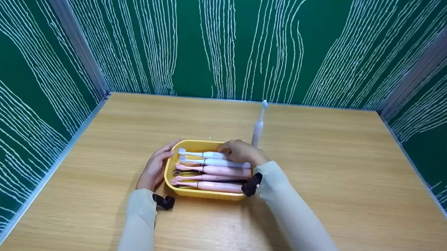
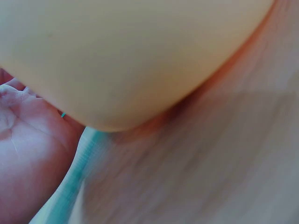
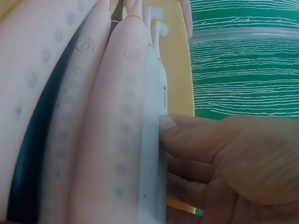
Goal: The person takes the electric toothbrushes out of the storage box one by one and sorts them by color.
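A yellow plastic basket point(image 1: 210, 195) holds a row of electric toothbrushes with their heads to the left. Two are white; nearer the front lie pink toothbrushes point(image 1: 225, 187) with dark ones partly hidden between them. My right hand point(image 1: 243, 152) reaches into the far right part and pinches the rearmost white toothbrush point(image 3: 162, 98), thumb on its handle. Against the basket's left end rests my left hand point(image 1: 157, 167), fingers stretched along the outer wall. In the left wrist view, the palm point(image 2: 32, 149) lies beside the blurred basket wall point(image 2: 117, 70).
Another white electric toothbrush point(image 1: 258, 130) stands upright behind the basket, just past my right hand. The wooden table point(image 1: 338, 151) runs back to green panels point(image 1: 241, 40) with white wavy lines, which also close off both sides. Grey posts mark the back corners.
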Demonstrator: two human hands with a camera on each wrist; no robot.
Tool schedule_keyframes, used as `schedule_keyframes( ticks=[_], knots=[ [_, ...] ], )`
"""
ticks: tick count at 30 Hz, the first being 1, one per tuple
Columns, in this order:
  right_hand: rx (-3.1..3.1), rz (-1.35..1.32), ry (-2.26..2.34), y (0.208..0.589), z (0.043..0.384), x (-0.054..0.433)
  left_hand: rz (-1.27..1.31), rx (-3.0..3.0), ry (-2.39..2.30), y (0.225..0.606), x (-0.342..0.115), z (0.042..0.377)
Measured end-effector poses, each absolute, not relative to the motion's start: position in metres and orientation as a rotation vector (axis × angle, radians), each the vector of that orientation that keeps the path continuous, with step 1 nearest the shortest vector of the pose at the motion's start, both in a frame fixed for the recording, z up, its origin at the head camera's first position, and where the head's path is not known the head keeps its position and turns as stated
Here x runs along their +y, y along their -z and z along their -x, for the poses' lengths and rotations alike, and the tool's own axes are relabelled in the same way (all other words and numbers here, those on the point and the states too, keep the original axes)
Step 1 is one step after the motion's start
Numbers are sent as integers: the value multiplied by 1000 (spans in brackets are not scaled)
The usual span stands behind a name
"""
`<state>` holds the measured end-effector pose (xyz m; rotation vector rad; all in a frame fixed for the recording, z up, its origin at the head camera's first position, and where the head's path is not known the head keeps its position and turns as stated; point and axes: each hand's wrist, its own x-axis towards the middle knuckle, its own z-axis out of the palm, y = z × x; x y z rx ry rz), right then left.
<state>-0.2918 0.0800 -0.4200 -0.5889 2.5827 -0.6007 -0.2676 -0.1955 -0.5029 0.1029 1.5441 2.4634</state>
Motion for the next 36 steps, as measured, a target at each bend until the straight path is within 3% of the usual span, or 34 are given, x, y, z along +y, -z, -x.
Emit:
schedule_keyframes(
  ticks=[9, 17, 36],
  knots=[
    [2584, 559, 564, 420, 293, 79, -95, 1538, -2461, 502, -195, 267],
    [2630, 779, 529, 422, 294, 81, -105, 1527, -2454, 502, -195, 268],
    [2666, 712, 559, 422, 293, 83, -93, 1522, -2466, 504, -195, 268]
  ],
)
